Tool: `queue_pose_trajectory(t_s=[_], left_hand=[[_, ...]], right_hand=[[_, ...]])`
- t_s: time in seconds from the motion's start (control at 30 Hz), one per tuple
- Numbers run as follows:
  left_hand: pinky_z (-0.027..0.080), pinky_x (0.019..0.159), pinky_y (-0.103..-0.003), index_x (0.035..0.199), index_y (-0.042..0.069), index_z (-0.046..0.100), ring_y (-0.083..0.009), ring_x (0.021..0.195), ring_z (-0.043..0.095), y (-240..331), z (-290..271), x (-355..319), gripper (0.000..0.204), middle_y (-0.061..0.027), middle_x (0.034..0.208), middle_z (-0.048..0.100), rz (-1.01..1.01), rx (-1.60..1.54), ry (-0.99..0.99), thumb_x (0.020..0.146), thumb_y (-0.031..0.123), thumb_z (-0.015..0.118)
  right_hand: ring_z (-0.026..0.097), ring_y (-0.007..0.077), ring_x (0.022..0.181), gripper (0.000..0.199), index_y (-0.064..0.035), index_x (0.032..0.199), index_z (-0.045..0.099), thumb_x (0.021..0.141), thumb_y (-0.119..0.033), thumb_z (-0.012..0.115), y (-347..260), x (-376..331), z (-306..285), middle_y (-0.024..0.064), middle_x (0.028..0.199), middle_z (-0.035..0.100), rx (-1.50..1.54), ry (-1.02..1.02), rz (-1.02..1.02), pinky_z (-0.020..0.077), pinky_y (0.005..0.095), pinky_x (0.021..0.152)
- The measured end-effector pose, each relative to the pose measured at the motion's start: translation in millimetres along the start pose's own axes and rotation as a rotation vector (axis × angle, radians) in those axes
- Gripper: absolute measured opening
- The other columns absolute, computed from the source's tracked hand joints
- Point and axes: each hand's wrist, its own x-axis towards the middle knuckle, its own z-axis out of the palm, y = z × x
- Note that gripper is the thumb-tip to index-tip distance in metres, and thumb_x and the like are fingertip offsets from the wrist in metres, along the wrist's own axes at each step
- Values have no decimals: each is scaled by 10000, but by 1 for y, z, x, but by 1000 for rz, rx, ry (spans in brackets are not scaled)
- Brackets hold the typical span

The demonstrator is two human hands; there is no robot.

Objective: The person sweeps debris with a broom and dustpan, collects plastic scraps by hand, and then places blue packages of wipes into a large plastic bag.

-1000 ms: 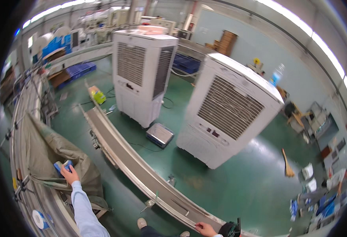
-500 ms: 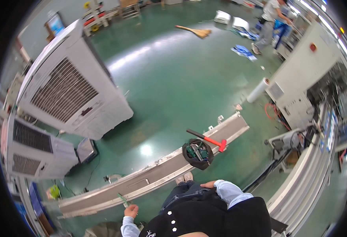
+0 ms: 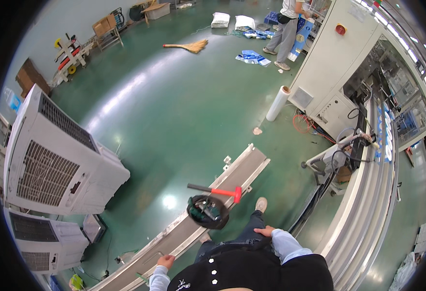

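My left hand is beside the long conveyor section on the floor, its fingers curled; whatever may be inside them is hidden. A thin green piece is at the conveyor's side, apart from this hand. My right hand is by my right thigh, fingers loosely stretched out and holding nothing visible. Across the conveyor, in front of me, sits a round black bag with several tools inside. A sledgehammer with a red head and red-and-black handle lies just beyond it.
Two white air coolers stand at left. Along the right runs a metal conveyor line with a tall machine cabinet. A roll of film stands near it. A broom lies farther off; a co-worker handles blue packaging.
My view has turned right, and one foot has stepped forward to the right of the bag. My left hand has come away from the green piece. The co-worker appears closer to the middle.
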Motion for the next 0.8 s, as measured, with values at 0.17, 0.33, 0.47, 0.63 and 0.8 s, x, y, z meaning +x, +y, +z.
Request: queue_pose_trajectory(t_s=[0.17,0.33,0.47,0.63,0.8], left_hand=[[516,687,-312,971,13,653,-178,688,655,174,18,13,380,-120,827,678,-112,-208,86,779,339,614],[499,776,-332,969,39,649,-239,846,646,433,55,18,390,-126,892,670,143,98,-22,783,380,608],[504,770,-333,1021,54,627,-242,830,650,619,78,38,393,-132,877,670,386,216,-197,795,376,611],[502,775,-332,1025,70,632,-247,838,648,718,111,107,390,-130,894,666,446,119,-93,791,381,600],[486,803,-351,1003,95,649,-274,873,634,696,148,167,429,-130,918,664,299,244,-147,761,445,586]], right_hand=[[553,219,518,354,0,793,626,821,-348,570,84,97,-115,125,658,587,92,99,78,423,366,434],[568,227,529,122,-17,793,606,769,-84,506,155,161,-249,138,671,598,722,-261,-14,462,380,458],[581,218,540,148,-1,748,586,715,44,449,152,152,-295,147,670,598,911,59,-51,458,372,436],[577,183,548,148,-57,675,590,663,47,485,112,119,-388,74,643,616,346,100,-220,449,327,463],[570,169,618,133,-76,640,588,643,13,489,54,133,-489,59,640,615,195,282,-439,445,317,561]])
